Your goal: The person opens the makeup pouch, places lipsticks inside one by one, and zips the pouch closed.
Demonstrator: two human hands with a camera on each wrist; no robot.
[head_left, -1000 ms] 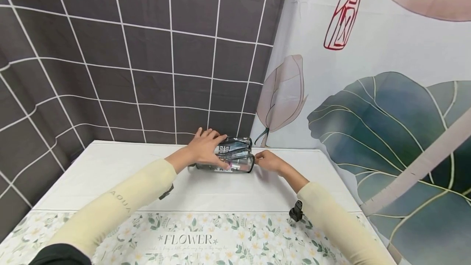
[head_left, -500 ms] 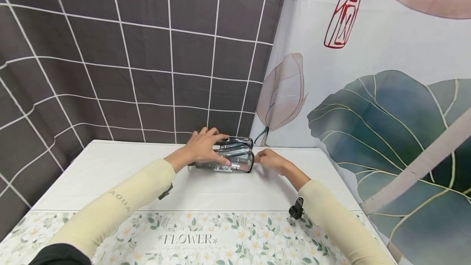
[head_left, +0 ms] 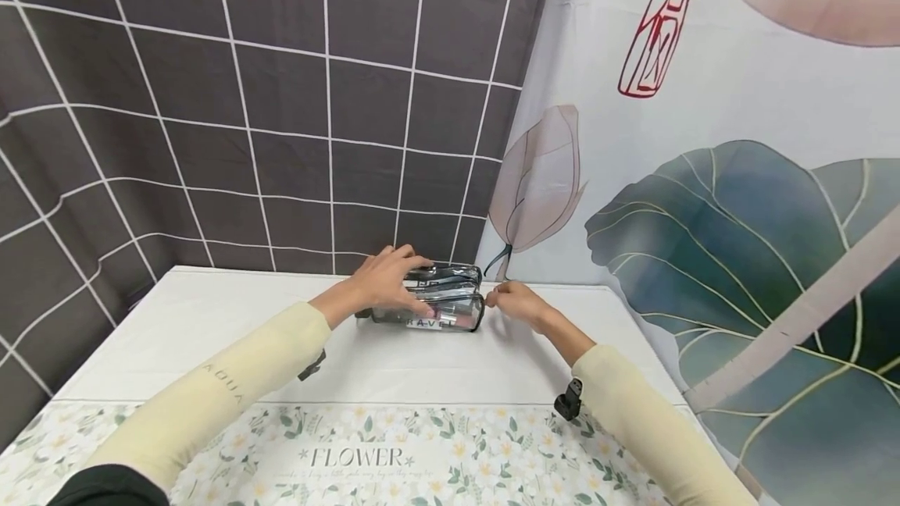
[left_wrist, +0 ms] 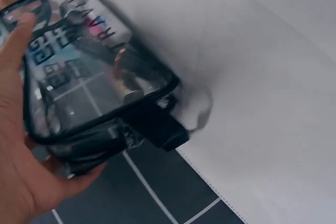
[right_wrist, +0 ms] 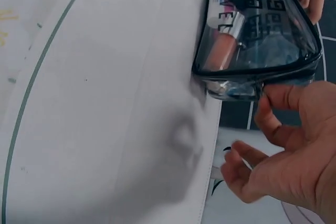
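A see-through toiletry bag (head_left: 460, 312) with black trim lies on its side at the back of the table, "TRAVEL" lettered along its front. My left hand (head_left: 389, 281) grips its left part from above, thumb on the near face and fingers over the far side. At the right end, my right hand (head_left: 519, 305) pinches a small part of the bag's edge between thumb and index finger; the fingertips cover it. Inside the bag, the right wrist view shows a pinkish tube (right_wrist: 223, 51). A black strap (left_wrist: 160, 127) sticks out of the left end in the left wrist view.
The white tabletop (head_left: 422, 369) ends in a flower-printed front strip (head_left: 380, 482) lettered "FLOWER". A dark gridded cloth (head_left: 281, 100) hangs close behind the bag, and a leaf-printed white cloth (head_left: 562, 45) stands to the right.
The bag's top has shifted slightly under my left hand, whose thumb sits a little further left. My right hand stays at the right end, barely moved.
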